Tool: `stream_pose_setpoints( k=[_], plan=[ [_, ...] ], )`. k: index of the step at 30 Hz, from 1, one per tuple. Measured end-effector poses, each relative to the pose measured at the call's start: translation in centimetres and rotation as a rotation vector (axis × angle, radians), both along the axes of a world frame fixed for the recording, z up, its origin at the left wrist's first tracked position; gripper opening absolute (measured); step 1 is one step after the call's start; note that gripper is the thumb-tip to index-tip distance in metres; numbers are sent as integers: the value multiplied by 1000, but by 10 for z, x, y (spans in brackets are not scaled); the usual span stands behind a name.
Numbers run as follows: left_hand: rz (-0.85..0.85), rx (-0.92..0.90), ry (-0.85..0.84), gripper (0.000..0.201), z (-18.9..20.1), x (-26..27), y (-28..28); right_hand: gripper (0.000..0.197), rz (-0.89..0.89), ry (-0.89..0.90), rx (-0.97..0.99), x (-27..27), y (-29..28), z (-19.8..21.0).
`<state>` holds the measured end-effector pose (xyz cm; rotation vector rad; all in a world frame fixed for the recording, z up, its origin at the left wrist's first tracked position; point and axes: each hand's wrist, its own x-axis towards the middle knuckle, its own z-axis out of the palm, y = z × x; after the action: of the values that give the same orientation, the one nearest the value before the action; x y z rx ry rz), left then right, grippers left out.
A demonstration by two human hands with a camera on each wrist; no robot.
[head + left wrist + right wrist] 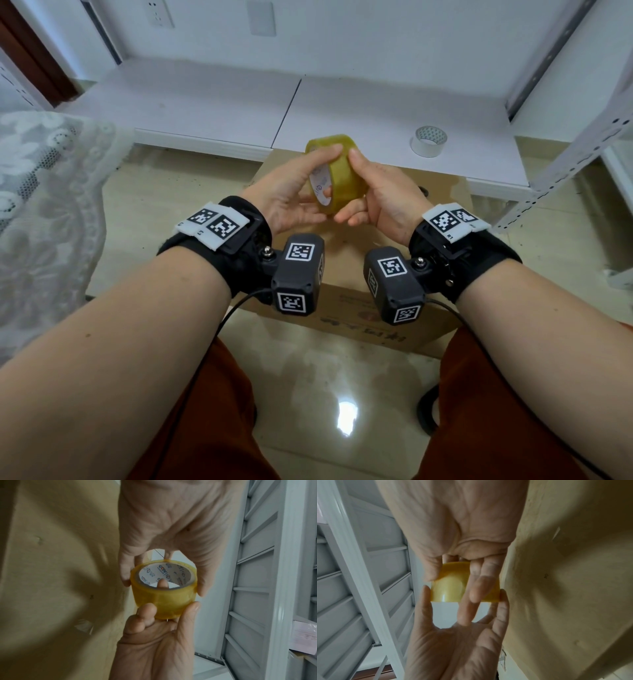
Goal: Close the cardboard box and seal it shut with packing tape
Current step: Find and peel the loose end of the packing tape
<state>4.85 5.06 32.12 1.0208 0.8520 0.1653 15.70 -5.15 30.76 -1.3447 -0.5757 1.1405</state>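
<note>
Both hands hold the yellow roll of packing tape [337, 174] up between them, above the cardboard box [346, 270]. The left hand [291, 195] curls round the roll's near side — thumb laid over the top of the rim, one fingertip showing inside the printed core. The right hand [380, 195] pinches the opposite side, thumb on the upper band and fingers beneath. Directly below the grip the box sits on the tiled floor [308, 383], its top hidden by the wrists. Beyond the grip and to the right, a white tape roll [429, 141] stands on the low white shelf [205, 102].
</note>
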Motion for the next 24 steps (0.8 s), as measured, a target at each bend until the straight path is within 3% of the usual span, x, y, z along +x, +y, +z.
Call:
stream_pose_setpoints(
  k=[7, 11, 16, 20, 24],
  plan=[
    [80, -275, -35, 70, 3, 1, 2, 38, 62, 27, 2, 2, -2, 0],
    [55, -100, 10, 63, 2, 3, 2, 39, 22, 16, 3, 1, -2, -1],
    [10, 44, 16, 44, 1, 3, -1, 56, -25, -46, -38, 3, -3, -2],
    [-87, 119, 22, 64, -3, 4, 0, 56, -59, -23, -46, 4, -3, -3],
    [-61, 121, 14, 72, -2, 2, -1, 56, -59, 19, -44, 4, -3, -1]
  ],
)
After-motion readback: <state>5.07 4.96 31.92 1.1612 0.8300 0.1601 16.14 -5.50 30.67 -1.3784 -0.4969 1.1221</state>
